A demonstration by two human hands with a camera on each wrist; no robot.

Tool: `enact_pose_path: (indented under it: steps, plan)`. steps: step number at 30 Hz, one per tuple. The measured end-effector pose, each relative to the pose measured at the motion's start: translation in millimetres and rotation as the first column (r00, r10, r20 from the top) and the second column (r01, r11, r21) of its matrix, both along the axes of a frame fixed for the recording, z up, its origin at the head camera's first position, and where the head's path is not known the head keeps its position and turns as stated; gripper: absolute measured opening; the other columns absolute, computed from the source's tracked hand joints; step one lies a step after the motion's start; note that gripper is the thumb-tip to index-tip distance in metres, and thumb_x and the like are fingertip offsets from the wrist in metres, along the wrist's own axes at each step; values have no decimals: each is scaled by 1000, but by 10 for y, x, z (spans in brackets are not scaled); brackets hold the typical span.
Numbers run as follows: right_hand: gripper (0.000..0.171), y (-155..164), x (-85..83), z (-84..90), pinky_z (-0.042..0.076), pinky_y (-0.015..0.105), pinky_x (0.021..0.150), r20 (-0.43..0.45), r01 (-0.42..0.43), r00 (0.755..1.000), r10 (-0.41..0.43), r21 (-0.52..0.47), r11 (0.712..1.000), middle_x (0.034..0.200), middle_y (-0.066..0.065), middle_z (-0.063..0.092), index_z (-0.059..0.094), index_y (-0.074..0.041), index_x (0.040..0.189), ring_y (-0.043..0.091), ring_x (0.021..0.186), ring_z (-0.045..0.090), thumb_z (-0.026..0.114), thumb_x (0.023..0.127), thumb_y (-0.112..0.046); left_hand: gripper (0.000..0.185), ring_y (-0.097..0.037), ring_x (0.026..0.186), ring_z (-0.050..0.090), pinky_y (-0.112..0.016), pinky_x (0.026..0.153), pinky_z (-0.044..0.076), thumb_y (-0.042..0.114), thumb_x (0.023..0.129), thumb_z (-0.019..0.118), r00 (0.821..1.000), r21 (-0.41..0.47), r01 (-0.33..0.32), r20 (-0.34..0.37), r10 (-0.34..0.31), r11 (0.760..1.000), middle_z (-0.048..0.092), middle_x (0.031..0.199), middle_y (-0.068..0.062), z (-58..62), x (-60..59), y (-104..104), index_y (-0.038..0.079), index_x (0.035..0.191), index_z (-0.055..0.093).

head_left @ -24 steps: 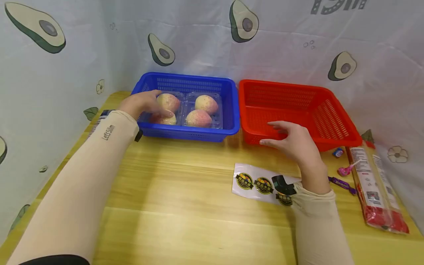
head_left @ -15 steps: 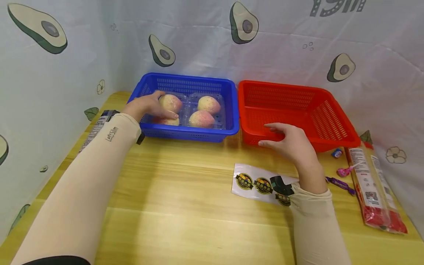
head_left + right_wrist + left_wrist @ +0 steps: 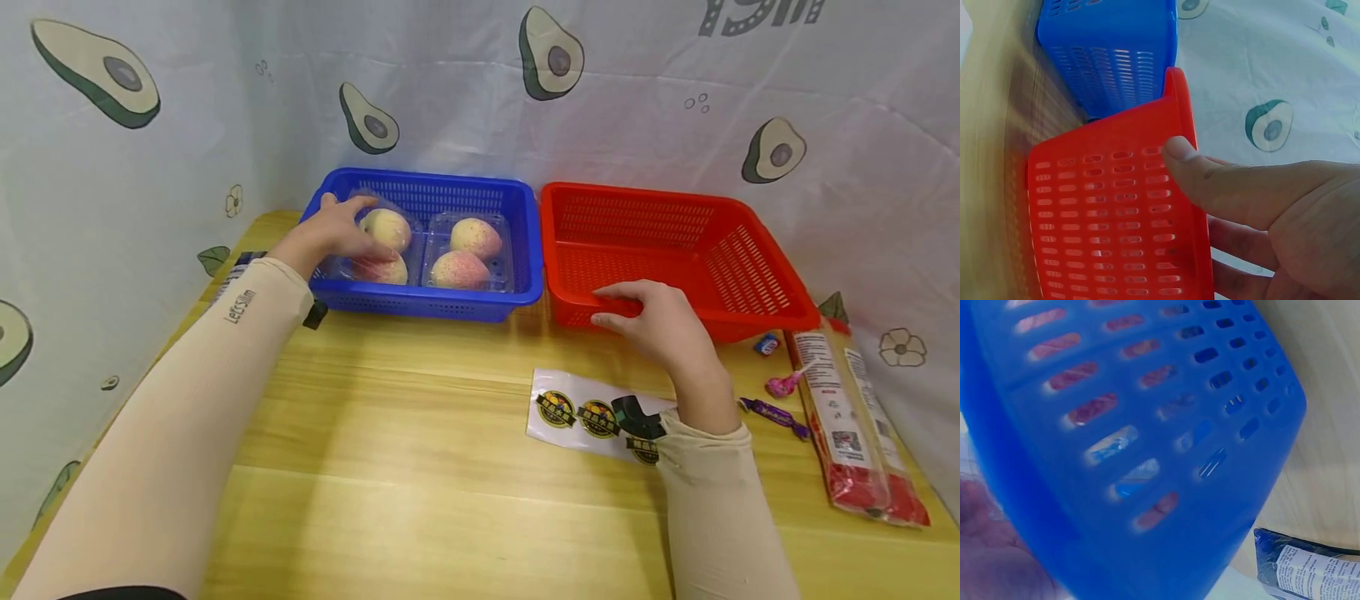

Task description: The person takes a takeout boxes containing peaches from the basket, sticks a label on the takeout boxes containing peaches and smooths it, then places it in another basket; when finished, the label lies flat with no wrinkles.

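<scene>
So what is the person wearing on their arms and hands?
Both arms wear long, snug beige sleeves down to the wrists. The left sleeve has small dark lettering printed near the wrist. A small black device sits at each wrist, the right one plainly seen. The left hand and right hand are bare, with no gloves.

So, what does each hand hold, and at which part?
The right hand grips the red basket by its near rim, thumb outside. The left hand holds the clear fruit box at its left end, inside the blue basket.

We see a clear clamshell of four peaches (image 3: 427,246) in the blue basket (image 3: 442,300), left of the empty red basket (image 3: 675,242).
</scene>
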State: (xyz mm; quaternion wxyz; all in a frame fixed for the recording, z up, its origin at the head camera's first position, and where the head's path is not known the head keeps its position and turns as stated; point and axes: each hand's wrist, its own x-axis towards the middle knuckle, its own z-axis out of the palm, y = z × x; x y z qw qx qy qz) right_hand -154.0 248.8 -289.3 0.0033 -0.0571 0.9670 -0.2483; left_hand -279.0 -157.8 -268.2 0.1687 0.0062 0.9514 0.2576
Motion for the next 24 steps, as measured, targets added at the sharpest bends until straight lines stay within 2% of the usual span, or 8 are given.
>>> enact_pose_path:
  steps: [2,8,10,14,17,19,21,24]
  plan:
    - [39,0,-1,-12,37,62,104,-4,1,1000,-1,-2,1000,132,22,61,70,-10,129,43,126,48,76,93,-25,100,-53,139,23,-67,102,38,43,87,77,1000,5,-9,-16,10,1000,-3,161,-28,4,12,10,26,163,15]
    - [35,-1,-12,-35,40,62,101,-18,12,1000,-12,-8,1000,132,21,61,71,-10,127,43,124,49,73,95,-23,85,-53,144,15,-68,111,24,32,92,73,993,31,-54,-104,57,998,0,162,-27,64,60,21,24,162,25]
    - [35,-5,-20,-37,40,63,101,-16,13,1000,-14,-6,1000,132,21,61,71,-10,128,43,125,49,73,95,-22,79,-50,145,16,-65,113,23,29,94,71,986,56,-73,-145,81,996,6,163,-26,103,72,8,22,160,30]
    - [36,-15,-33,-40,40,64,100,-2,18,1000,-18,2,1000,133,22,60,70,-11,129,44,125,47,73,95,-23,70,-40,141,32,-54,112,33,24,95,68,968,140,-107,-212,135,984,29,158,-23,242,97,-24,20,158,37]
    - [37,-17,-34,-40,40,64,100,9,19,1000,-19,9,1000,134,22,59,70,-11,130,44,125,47,72,96,-25,67,-34,137,40,-47,108,40,24,95,68,954,222,-132,-237,185,966,39,154,-17,393,148,-40,23,156,41]
    - [37,-15,-30,-40,40,64,100,10,19,1000,-19,10,1000,134,22,59,70,-12,130,44,125,47,72,96,-25,64,-29,140,38,-43,108,41,26,94,69,943,278,-143,-255,216,950,40,155,-10,507,206,-32,28,153,45]
    - [37,-9,-24,-39,40,64,100,12,20,1000,-20,11,1000,134,22,59,69,-12,130,44,125,47,72,96,-25,59,-25,136,41,-41,105,44,27,93,72,929,349,-131,-284,238,928,45,153,-4,601,287,-5,31,148,52]
    - [37,-1,-15,-37,41,64,99,11,27,1000,-27,12,1000,135,21,59,69,-13,130,44,126,47,71,96,-25,51,-18,134,43,-40,105,44,27,90,78,918,457,-66,-321,233,887,54,145,4,702,455,62,30,139,63]
